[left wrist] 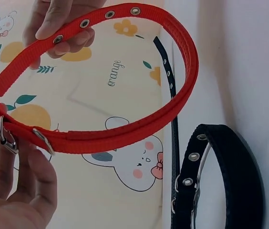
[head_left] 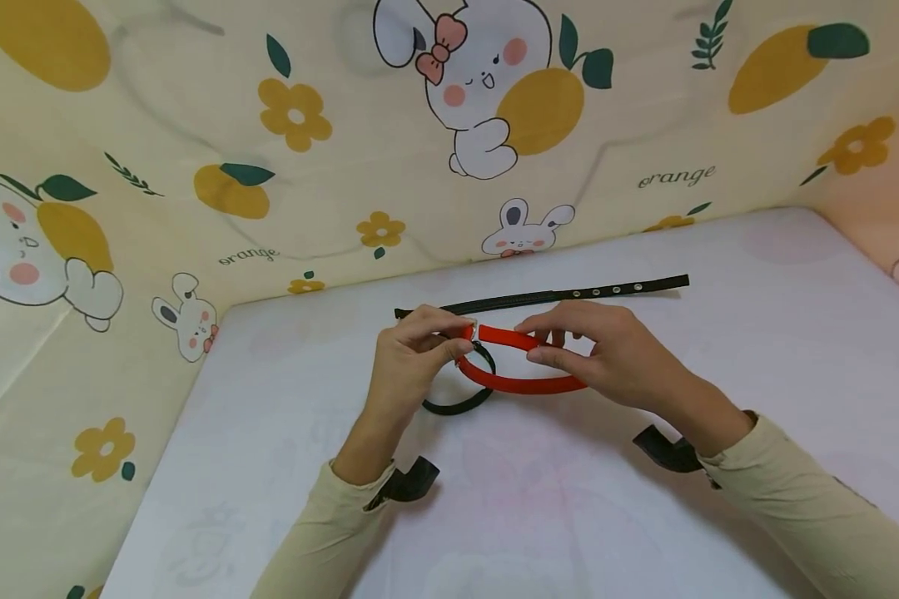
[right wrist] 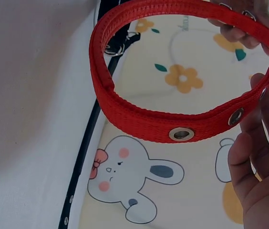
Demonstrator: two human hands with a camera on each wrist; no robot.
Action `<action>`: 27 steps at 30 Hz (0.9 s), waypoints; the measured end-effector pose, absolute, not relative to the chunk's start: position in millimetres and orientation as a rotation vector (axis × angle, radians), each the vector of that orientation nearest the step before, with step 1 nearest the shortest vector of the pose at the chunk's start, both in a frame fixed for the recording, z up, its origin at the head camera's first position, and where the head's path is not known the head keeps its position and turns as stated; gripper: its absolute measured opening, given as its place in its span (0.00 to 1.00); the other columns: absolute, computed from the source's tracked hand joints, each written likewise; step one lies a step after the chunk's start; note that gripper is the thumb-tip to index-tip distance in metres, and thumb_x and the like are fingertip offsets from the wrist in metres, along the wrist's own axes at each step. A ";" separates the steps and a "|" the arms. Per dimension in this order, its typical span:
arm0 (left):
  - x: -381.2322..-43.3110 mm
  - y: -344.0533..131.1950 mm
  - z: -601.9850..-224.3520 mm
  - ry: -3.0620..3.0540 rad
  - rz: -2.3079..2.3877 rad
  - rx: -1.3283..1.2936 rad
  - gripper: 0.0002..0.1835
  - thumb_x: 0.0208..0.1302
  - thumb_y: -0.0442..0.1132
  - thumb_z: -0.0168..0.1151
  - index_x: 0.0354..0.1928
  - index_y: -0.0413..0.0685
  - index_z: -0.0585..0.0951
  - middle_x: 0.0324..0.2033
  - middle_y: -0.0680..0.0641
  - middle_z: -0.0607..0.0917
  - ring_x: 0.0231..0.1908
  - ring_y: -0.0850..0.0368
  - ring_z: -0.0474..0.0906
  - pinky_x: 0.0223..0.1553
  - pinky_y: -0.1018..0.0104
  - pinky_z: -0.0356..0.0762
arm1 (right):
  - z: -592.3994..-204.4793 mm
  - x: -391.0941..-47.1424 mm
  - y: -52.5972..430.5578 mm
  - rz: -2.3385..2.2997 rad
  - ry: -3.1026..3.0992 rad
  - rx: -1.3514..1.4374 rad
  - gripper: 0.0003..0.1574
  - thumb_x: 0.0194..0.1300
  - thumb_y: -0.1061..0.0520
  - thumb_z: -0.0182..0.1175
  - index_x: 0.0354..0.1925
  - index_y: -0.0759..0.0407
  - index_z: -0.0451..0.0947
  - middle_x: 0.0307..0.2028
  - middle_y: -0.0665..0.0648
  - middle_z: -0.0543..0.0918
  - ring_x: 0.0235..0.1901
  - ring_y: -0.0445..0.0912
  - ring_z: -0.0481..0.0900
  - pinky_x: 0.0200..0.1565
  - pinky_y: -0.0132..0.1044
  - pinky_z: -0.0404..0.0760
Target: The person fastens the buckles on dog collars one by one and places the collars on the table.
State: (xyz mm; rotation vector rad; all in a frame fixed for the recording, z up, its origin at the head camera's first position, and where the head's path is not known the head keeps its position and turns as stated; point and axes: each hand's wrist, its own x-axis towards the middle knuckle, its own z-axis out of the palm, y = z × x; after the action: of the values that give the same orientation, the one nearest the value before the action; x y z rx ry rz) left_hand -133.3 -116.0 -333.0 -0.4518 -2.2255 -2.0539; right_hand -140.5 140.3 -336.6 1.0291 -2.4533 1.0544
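Observation:
A red collar point(left wrist: 125, 136) with metal eyelets is bent into a loop above the table. My left hand point(head_left: 414, 348) pinches its buckle end, where a silver buckle point(left wrist: 8, 136) and a metal ring point(left wrist: 44, 140) show in the left wrist view. With thumb and fingers my right hand point(head_left: 607, 349) grips the eyelet strap close to its free tip. That tip lies right by the buckle; whether it has entered the frame I cannot tell. In the right wrist view the eyelets point(right wrist: 181, 134) face the camera.
Behind the hands a black collar point(head_left: 607, 293) lies stretched out flat on the white table point(head_left: 539, 499). A second black collar point(head_left: 457, 408), closed in a loop, sits under my left hand. A patterned cloth point(head_left: 419, 166) with rabbits covers the wall behind.

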 end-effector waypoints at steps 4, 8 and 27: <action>-132.9 -115.3 -334.4 -2.231 -2.052 -0.466 0.15 0.54 0.28 0.71 0.45 0.29 0.85 0.38 0.54 0.82 0.35 0.61 0.83 0.40 0.73 0.83 | -336.2 -139.1 139.7 1.056 -2.451 1.035 0.23 0.57 0.53 0.74 0.52 0.42 0.84 0.36 0.35 0.83 0.36 0.30 0.76 0.35 0.28 0.76; -132.9 -114.3 -334.8 -2.253 -2.010 -0.499 0.15 0.54 0.29 0.72 0.45 0.30 0.86 0.40 0.49 0.83 0.36 0.60 0.82 0.40 0.74 0.82 | -335.3 -138.3 138.6 1.064 -2.448 1.038 0.23 0.57 0.53 0.74 0.52 0.42 0.84 0.36 0.36 0.83 0.36 0.30 0.76 0.30 0.27 0.75; -131.0 -111.7 -336.6 -2.344 -1.838 -0.603 0.13 0.54 0.29 0.73 0.44 0.36 0.88 0.41 0.42 0.84 0.39 0.57 0.80 0.40 0.70 0.81 | -335.1 -134.4 134.5 1.064 -2.423 1.027 0.19 0.56 0.54 0.75 0.48 0.44 0.86 0.37 0.39 0.85 0.35 0.32 0.76 0.29 0.28 0.76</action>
State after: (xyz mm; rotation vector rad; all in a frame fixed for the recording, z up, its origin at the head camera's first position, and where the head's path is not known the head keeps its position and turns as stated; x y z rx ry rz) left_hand -131.0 -111.7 -336.6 -0.6028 -2.3444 -1.8383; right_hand -134.4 134.5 -335.1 1.0270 -2.4228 1.0643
